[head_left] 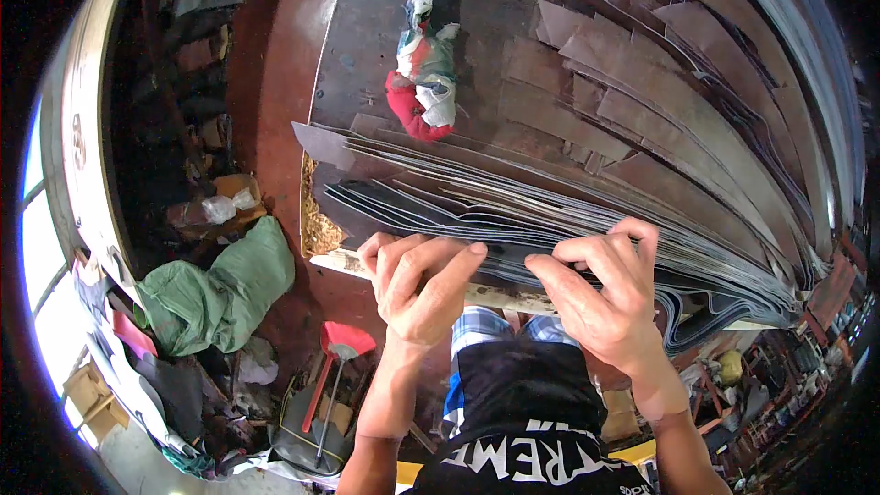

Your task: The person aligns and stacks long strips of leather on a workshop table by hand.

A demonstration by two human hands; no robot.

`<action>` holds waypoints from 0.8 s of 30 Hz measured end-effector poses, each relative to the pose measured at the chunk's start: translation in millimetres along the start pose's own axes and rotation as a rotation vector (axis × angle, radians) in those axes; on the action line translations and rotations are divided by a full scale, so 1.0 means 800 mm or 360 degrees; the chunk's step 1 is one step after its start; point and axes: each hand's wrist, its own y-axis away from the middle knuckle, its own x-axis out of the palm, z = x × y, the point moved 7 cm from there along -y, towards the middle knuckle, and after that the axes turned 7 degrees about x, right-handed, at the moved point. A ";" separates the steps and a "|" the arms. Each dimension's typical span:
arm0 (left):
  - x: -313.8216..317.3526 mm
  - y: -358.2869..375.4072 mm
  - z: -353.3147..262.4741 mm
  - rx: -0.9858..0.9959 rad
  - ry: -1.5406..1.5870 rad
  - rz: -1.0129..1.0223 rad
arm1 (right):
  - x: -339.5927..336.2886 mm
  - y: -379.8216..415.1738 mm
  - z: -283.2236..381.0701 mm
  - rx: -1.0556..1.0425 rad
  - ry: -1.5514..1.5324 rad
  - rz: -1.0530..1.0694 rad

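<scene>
A pile of thin, dark, flexible sheets (440, 176) lies fanned along the near edge of the worktable (362, 64). At the front of this pile, my left hand (417, 289) is closed on the edge of a dark sheet (502, 255), its thumb pressed on top. My right hand (605, 289) pinches the same edge a little to the right, with its thumb pointing toward the left one. How many layers are between the fingers is hidden. To the right of my right hand, several sheet ends curl down over the table edge.
A bundle of red, white and green cloth (426, 82) is on the table. More brown sheets (660, 82) lie overlapped at the back right. On the left floor are a green sack (225, 289) and a red dustpan (346, 339). Clutter fills the lower right.
</scene>
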 end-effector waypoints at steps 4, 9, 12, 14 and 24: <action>-0.002 -0.002 0.000 -0.0002 0.0014 0.0020 | 0.001 -0.001 0.002 -0.0014 -0.0018 -0.0028; -0.003 0.000 0.002 -0.0010 0.0009 0.0019 | 0.002 0.002 0.003 -0.0024 0.0008 -0.0020; -0.003 0.000 0.002 0.0000 0.0012 0.0030 | 0.002 0.007 0.005 0.0093 -0.0016 0.0040; -0.002 0.001 0.003 0.0011 0.0009 0.0028 | 0.007 0.018 0.005 0.0056 0.0179 -0.0077; -0.031 -0.010 0.019 -0.0056 0.0264 0.0095 | 0.017 0.024 -0.002 -0.0004 0.0134 -0.0127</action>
